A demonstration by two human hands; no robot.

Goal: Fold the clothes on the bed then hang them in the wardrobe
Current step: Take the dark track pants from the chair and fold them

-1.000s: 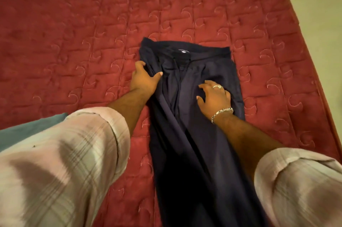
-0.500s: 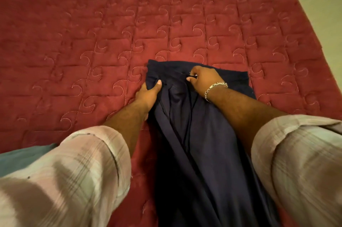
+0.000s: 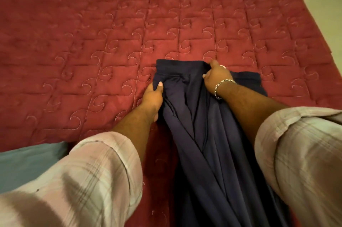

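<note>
My right hand (image 3: 216, 77) has moved up to pinch the pants (image 3: 199, 125) top, my left hand (image 3: 152, 95) still grips the side, so folding can start.

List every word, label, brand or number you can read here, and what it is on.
None can be read. The dark trousers, the red quilt and the bracelet show no legible writing; the right hand covers the middle of the waistband, so any tag there is hidden.
</note>
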